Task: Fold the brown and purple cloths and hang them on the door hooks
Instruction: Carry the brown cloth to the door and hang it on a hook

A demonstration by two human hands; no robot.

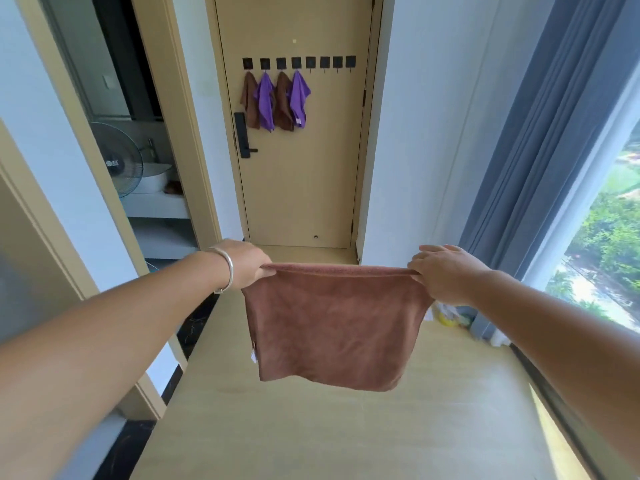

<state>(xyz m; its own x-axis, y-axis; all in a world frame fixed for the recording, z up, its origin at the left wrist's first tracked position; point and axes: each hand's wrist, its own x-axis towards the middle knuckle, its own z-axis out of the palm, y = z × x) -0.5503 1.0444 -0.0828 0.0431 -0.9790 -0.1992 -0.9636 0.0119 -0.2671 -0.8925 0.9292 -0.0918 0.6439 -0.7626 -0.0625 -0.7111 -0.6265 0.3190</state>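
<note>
Both forearms reach in from the lower corners of the frame, and between them I have a brown cloth point(332, 323) stretched out in the air at centre frame. My left hand point(242, 263), with a silver bangle point(227, 268) on the wrist, has its fingers curled round the cloth's upper left corner; my right hand point(445, 273) pinches the upper right corner, with some fingers extended above the edge. Along the top edge I can see two layers, so I judge the cloth is already folded once and hanging doubled, with a small white tag point(254, 355) showing on its lower left side. Up the hallway, in the upper middle of the frame, the tan door point(304, 188) carries a row of eight black hooks point(299, 63). The four on the left are taken, alternating brown, purple, brown, purple: a hung brown cloth point(250, 102), a purple cloth point(266, 102), a second hung brown cloth point(283, 103) and a second purple cloth point(299, 98). The four hooks on the right are bare. By my reckoning about half the hanging is done; this cloth likely needs another fold, then the walk to the door and onto the fifth hook. I see no further loose cloths from here, so I cannot say how many remain.
</note>
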